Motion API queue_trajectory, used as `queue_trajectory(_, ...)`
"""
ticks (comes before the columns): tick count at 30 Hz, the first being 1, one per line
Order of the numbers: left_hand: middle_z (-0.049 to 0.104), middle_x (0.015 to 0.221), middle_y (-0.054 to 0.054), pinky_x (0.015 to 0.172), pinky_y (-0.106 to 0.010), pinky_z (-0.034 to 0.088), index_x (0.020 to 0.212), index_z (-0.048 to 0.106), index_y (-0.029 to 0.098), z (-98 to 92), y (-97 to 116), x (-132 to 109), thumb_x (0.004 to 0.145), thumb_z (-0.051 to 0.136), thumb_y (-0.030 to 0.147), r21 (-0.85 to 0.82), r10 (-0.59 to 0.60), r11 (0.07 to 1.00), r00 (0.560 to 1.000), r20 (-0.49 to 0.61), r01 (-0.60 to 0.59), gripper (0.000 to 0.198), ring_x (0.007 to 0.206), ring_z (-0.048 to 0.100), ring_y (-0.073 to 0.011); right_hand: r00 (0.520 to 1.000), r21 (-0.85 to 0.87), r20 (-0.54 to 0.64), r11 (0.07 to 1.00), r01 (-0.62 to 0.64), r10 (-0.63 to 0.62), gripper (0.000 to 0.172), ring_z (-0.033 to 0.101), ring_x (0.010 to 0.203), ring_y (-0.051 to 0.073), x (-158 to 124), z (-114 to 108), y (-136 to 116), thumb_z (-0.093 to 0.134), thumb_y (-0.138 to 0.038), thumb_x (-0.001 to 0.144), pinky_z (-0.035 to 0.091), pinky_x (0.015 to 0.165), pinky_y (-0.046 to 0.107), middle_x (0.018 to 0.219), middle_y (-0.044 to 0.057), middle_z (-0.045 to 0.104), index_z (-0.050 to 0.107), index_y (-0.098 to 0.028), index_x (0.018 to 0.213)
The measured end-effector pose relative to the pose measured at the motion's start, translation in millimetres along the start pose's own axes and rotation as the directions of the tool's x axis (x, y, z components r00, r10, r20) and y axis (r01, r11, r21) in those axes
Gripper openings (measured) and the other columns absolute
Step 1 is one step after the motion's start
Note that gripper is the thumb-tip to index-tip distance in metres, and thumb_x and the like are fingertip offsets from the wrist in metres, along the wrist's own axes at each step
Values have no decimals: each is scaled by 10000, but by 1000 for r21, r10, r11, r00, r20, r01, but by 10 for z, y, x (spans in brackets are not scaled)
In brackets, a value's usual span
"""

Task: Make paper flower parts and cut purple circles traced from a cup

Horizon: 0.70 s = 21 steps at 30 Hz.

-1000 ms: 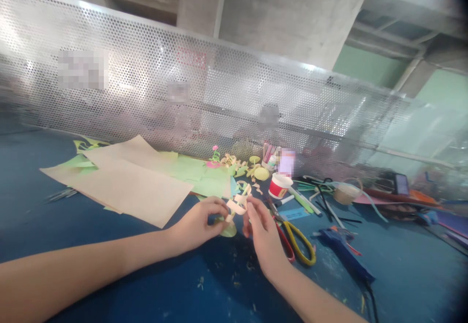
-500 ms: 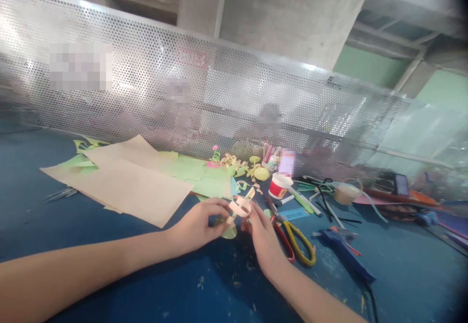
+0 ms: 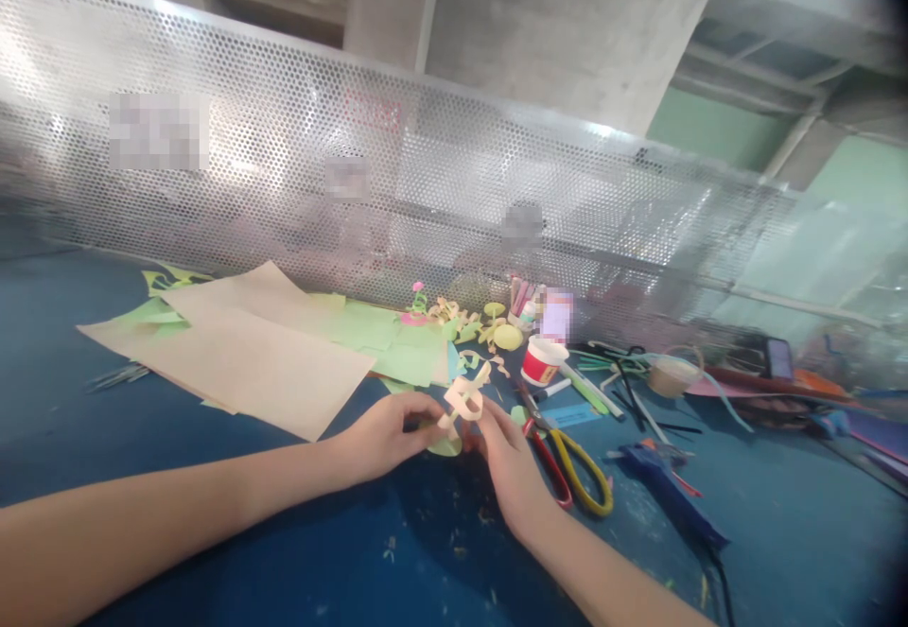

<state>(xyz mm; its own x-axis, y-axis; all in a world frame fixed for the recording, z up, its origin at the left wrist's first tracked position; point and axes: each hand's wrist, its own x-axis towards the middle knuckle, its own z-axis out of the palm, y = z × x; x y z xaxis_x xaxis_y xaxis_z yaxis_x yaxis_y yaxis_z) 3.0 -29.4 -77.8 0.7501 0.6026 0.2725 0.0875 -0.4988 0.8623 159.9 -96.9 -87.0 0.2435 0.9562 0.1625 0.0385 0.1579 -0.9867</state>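
Observation:
Both my hands meet over the blue table [image 3: 213,551]. My left hand [image 3: 387,438] is closed in a pinch on a small paper flower [image 3: 462,400] made of curled pale peach strips, with a light green disc under it. My right hand [image 3: 507,461] is closed on the flower's right side, fingers curled against it. Red and yellow handled scissors [image 3: 574,471] lie just right of my right hand.
Tan paper sheets [image 3: 248,353] and green sheets lie at the back left. Behind the flower stand small paper pieces, a red and white cup [image 3: 543,360], pens and a small basket [image 3: 673,374]. A blue glue gun [image 3: 671,490] lies to the right. A perforated metal screen [image 3: 426,182] bounds the table.
My right hand has closed in on the flower from the right and now touches it. The flower has shifted slightly. My left hand has kept its pinch.

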Motion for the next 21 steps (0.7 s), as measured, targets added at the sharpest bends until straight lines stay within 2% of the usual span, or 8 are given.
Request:
queue_trajectory(4, 656, 865, -36, 731, -242, 448, 872, 632, 160, 5, -54, 16, 839, 516, 423, -98, -33, 995, 999, 12, 34, 289, 817, 599, -160, 999, -65, 41, 998, 26, -24, 283, 386, 613, 130, -22, 15, -70, 521, -464, 817, 310, 577, 252, 643, -26, 452, 627, -220, 915)
queue_trajectory(9, 665, 869, -32, 720, -232, 441, 878, 634, 162, 0, -68, 19, 831, 528, 429, -147, -39, 988, 999, 35, 44, 291, 805, 598, -150, 993, -115, 81, 989, 90, -81, 255, 347, 591, 115, -44, 17, -101, 500, -451, 836, 269, 549, 243, 615, -41, 391, 569, -211, 786)
queue_trajectory(13, 669, 870, -33, 725, -235, 442, 871, 644, 160, -1, -51, 16, 825, 539, 418, -157, -52, 986, 998, 44, 58, 282, 805, 598, -150, 994, -81, 86, 994, 80, -73, 277, 338, 585, 117, -43, 15, -91, 493, -447, 839, 261, 545, 246, 597, -43, 375, 529, -209, 702)
queue_trajectory(17, 665, 863, -28, 727, -238, 442, 870, 645, 163, -3, -39, 13, 816, 558, 388, -156, -62, 985, 997, 52, 70, 247, 800, 595, -150, 997, -13, 78, 1000, 29, -28, 236, 365, 592, 131, -25, 17, -81, 526, -444, 814, 297, 558, 250, 606, -36, 406, 559, -223, 740)
queue_trajectory(21, 660, 857, -22, 732, -236, 437, 872, 646, 163, -12, -33, 14, 811, 568, 374, -149, -57, 987, 997, 56, 65, 233, 804, 591, -150, 996, 13, 84, 1000, 28, -29, 231, 371, 596, 136, -18, 10, -72, 540, -443, 806, 320, 563, 256, 605, -29, 418, 579, -219, 762)
